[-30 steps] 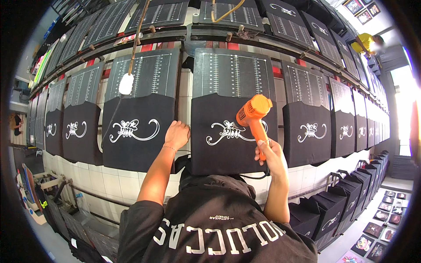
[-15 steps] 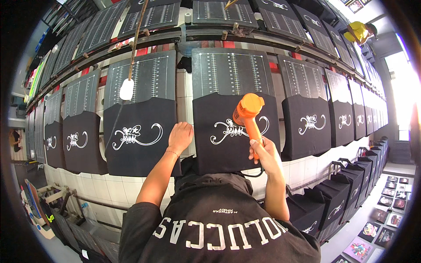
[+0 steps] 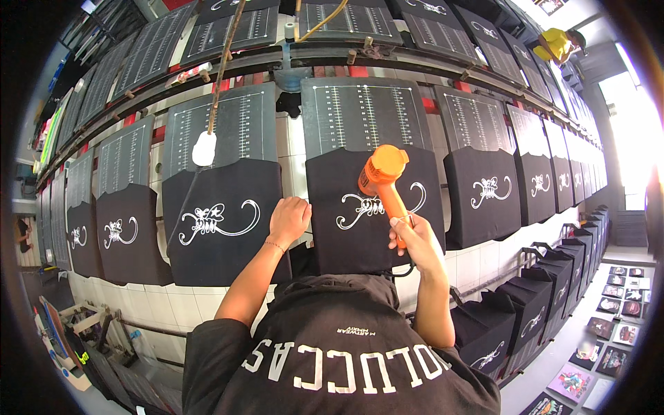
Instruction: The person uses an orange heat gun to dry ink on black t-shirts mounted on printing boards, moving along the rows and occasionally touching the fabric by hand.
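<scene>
My right hand (image 3: 417, 238) grips the handle of an orange hair dryer (image 3: 384, 169), with a dark cord trailing below. Its barrel hangs above a black shirt (image 3: 332, 252) stretched on a board, hiding the middle of a white scorpion-like print (image 3: 354, 213). My left hand (image 3: 289, 218) is closed in a loose fist at the gap between this shirt and the black shirt (image 3: 228, 256) to its left. Nothing shows in its fingers, though their undersides are hidden. The left shirt carries the same white print (image 3: 209, 221).
More shirt-covered boards (image 3: 477, 200) line up on both sides, with a second row (image 3: 346, 24) beyond a rail. A thin stick (image 3: 227, 62) hangs down to a white piece (image 3: 204, 149). Black-draped boards (image 3: 481, 325) stand behind me at right. A person in yellow (image 3: 555, 45) is at far right.
The hair dryer has shifted slightly left over the print. My left hand has moved a little right and nearer to me, curling more. The hanging white piece has swung slightly.
</scene>
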`<state>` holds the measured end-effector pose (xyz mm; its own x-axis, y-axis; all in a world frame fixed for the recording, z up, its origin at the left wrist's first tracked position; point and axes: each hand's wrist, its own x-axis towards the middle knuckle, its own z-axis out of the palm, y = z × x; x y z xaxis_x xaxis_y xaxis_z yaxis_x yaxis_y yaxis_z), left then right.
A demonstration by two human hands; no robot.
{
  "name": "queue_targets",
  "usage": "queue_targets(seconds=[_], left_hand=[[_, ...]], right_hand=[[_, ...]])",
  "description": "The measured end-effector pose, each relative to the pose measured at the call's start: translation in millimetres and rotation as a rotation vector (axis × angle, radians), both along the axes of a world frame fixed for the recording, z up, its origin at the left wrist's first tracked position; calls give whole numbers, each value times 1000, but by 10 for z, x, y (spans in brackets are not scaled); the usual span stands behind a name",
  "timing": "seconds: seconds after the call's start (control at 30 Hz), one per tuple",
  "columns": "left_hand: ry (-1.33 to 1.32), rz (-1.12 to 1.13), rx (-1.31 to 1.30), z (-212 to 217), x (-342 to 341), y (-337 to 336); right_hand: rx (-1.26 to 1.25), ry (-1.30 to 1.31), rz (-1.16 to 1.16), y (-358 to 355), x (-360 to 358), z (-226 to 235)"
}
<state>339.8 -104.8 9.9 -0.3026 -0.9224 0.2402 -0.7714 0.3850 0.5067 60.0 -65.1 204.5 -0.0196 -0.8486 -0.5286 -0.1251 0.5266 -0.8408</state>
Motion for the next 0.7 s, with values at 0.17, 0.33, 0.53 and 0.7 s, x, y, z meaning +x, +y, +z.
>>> queue_targets(seconds=[0.17,0.33,0.53,0.7], left_hand=[[-34,-12,38,-6,17,-2],[-54,-17,77,20,6,-2],[-72,-36,65,8,21,11],[-43,-34,33,-25,25,10]], right_hand=[[27,27,-108,138,-137,-11],[-5,9,-166,221,-171,-6],[10,42,-167,279,-87,17],[14,-57,-187,346,-185,7]])
